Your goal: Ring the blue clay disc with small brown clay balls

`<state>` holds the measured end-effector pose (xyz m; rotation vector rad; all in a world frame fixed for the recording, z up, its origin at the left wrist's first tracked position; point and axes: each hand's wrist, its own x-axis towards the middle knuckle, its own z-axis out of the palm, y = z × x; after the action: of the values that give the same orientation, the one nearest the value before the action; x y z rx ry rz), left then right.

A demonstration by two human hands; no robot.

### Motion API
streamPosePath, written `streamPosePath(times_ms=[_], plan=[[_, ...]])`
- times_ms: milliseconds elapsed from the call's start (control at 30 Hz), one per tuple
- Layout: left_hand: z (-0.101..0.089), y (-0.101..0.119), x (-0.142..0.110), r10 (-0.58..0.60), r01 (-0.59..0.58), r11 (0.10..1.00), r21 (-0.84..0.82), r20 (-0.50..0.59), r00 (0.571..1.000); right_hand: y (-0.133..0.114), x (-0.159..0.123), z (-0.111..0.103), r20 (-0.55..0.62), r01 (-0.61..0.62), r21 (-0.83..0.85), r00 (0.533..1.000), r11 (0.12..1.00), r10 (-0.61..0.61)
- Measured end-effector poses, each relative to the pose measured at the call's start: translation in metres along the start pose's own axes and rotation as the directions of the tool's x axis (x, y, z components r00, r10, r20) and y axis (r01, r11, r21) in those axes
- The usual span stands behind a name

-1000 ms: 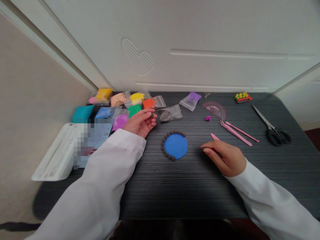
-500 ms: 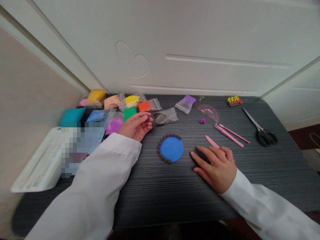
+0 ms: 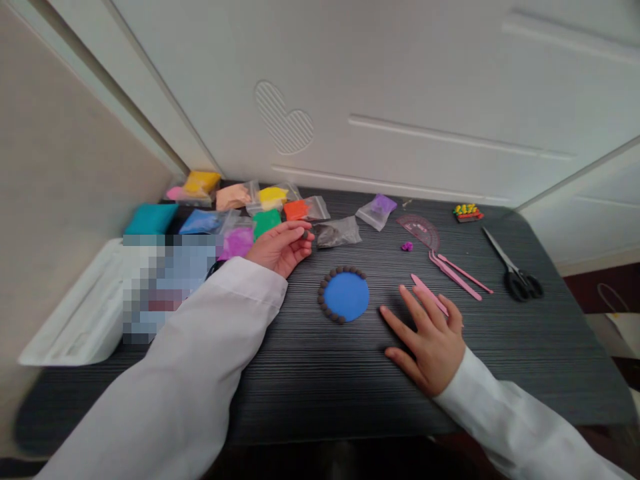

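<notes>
Between thumb and fingertips, my left hand (image 3: 281,247) pinches a small dark clay ball (image 3: 305,235) just above the table. A flat blue clay disc (image 3: 347,297) lies in front of it, with a row of dark clay balls (image 3: 323,299) set along its left and upper edge; the right edge is bare. My right hand (image 3: 429,347) rests palm down to the right of the disc, fingers spread and holding nothing. Beside its fingers lies a pink clay knife (image 3: 429,293), partly covered by the hand. A clear bag of dark clay (image 3: 338,232) is right of my left hand.
Bags of coloured clay, including green (image 3: 267,223) and orange (image 3: 296,211), line the back left. A white tray (image 3: 65,333) stands at the left. Toward the right are a protractor (image 3: 419,230), pink tweezers (image 3: 457,277), a purple clay lump (image 3: 407,247) and scissors (image 3: 510,265).
The camera view has shifted slightly. My right hand's fingers have spread wider, showing more of the pink knife. The left hand keeps its pinch on the dark ball.
</notes>
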<state>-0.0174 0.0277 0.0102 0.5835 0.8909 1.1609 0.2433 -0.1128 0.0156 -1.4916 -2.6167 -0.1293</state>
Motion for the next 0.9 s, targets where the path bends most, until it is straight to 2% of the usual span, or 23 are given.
streamPosePath(times_ms=[267, 433, 600, 800, 900], plan=[[0.000, 0.000, 0.000, -0.003, 0.003, 1.000, -0.004, 0.051, 0.999, -0.008, -0.007, 0.004, 0.047, -0.016, -0.025, 0.999, 1.000, 0.017], [0.001, -0.001, 0.000, 0.001, 0.000, 1.000, -0.014, 0.056, 0.998, -0.008, -0.011, 0.005, 0.029, -0.138, -0.074, 0.990, 0.988, 0.140], [0.000, -0.002, 0.001, 0.002, -0.002, 1.000, -0.004, 0.083, 0.997, -0.015, -0.012, 0.005, 0.002, -0.128, -0.057, 0.992, 0.990, 0.128], [0.001, -0.002, 0.000, 0.023, -0.023, 1.000, -0.011, 0.067, 0.997, -0.015, -0.009, 0.001, -0.014, -0.189, -0.104, 0.982, 0.976, 0.189], [0.001, -0.003, 0.001, 0.016, -0.016, 1.000, -0.003, 0.083, 0.996, -0.020, -0.012, -0.001, 0.009, -0.150, -0.092, 0.988, 0.984, 0.151]])
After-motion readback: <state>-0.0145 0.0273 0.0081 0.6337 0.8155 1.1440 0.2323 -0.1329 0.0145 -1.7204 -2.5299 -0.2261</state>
